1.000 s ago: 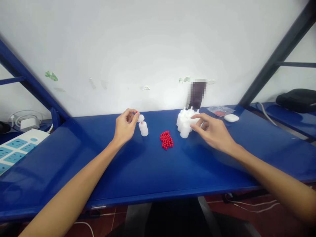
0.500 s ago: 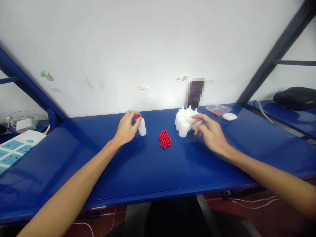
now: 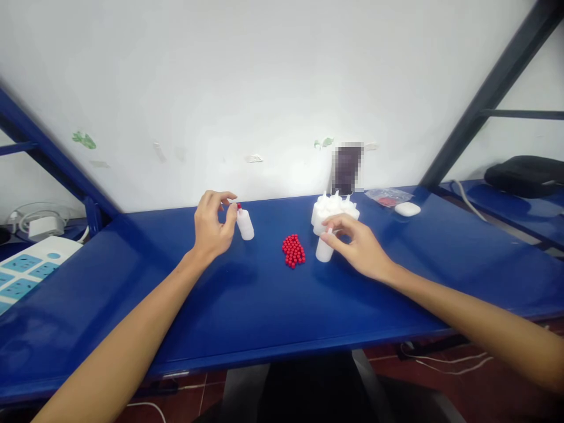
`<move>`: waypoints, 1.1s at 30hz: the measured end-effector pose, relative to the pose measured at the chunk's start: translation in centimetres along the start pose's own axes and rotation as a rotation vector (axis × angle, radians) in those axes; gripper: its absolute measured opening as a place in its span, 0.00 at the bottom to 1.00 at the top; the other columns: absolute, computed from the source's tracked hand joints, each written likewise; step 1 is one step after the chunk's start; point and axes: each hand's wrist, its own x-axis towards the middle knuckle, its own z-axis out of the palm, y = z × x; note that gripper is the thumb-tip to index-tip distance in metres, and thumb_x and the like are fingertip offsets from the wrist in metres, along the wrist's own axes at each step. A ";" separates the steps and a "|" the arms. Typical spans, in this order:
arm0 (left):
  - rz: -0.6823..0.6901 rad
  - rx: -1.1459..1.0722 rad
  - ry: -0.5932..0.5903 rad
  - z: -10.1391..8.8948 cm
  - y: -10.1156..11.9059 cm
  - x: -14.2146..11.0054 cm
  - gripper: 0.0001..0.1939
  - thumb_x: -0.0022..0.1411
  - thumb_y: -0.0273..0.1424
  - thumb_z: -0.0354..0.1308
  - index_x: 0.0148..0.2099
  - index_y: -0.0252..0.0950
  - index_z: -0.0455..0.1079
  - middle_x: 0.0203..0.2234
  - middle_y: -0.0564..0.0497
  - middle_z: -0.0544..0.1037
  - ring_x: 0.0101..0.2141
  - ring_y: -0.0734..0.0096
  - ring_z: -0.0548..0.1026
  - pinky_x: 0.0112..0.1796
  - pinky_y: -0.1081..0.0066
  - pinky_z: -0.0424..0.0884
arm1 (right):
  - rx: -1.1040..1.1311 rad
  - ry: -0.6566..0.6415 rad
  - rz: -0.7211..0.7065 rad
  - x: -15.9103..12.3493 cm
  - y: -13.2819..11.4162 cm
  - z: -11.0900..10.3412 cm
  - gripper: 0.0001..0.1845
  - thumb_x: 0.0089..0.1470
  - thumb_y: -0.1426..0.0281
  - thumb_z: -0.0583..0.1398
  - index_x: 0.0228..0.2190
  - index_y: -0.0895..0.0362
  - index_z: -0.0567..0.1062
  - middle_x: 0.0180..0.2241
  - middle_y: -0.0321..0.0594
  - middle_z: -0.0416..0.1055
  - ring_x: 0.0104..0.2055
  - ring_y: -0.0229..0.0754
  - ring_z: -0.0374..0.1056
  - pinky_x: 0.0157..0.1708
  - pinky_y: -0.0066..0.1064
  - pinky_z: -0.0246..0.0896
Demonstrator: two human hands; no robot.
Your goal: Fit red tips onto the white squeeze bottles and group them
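Note:
My left hand (image 3: 215, 224) is at the top of a small white squeeze bottle (image 3: 245, 225) with a red cap (image 3: 239, 207). Thumb and a partly hidden finger meet at the cap, while the index finger sticks out above it. The bottle leans slightly left, its base at the tabletop. My right hand (image 3: 359, 244) pinches the nozzle of another white squeeze bottle (image 3: 325, 249), which has no cap. Behind that hand stands a cluster of uncapped white bottles (image 3: 324, 214) with pointed tips. Between the hands lies a patch of small red caps (image 3: 293, 251).
The blue table (image 3: 273, 305) meets a white wall. A dark, pixelated upright object (image 3: 347, 169) leans there. Right of it lie a clear plastic bag (image 3: 388, 198) with red contents and a white oval object (image 3: 408, 210). A white power strip (image 3: 33, 270) is at the left edge.
My left hand and the red-capped bottle have shifted left, and the bottle leans more. My right hand has taken hold of a white bottle and brought it forward from the cluster.

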 end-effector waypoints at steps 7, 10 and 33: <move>0.427 -0.359 -0.643 0.6 3.8 -1.6 0.11 0.72 0.26 0.46 0.50 0.35 0.68 0.39 0.47 0.76 0.39 0.69 0.72 0.41 0.69 0.68 | 0.459 -0.317 0.189 -0.9 -1.1 1.1 0.14 0.55 0.64 0.62 0.41 0.54 0.68 0.35 0.39 0.75 0.37 0.44 0.72 0.38 0.35 0.65; 0.441 -0.418 -0.688 1.0 4.5 -2.3 0.13 0.72 0.25 0.44 0.50 0.33 0.69 0.39 0.45 0.76 0.39 0.69 0.72 0.40 0.69 0.68 | 0.377 -0.371 0.138 -1.4 -1.6 1.4 0.10 0.55 0.66 0.60 0.39 0.55 0.73 0.32 0.37 0.72 0.34 0.40 0.68 0.33 0.31 0.61; 0.391 -0.231 -0.818 1.8 4.6 -3.7 0.13 0.71 0.30 0.50 0.52 0.34 0.72 0.45 0.44 0.74 0.43 0.66 0.73 0.46 0.65 0.73 | 0.172 -0.137 -0.149 1.7 -1.3 4.4 0.04 0.50 0.74 0.54 0.25 0.57 0.68 0.19 0.30 0.62 0.21 0.33 0.55 0.23 0.27 0.50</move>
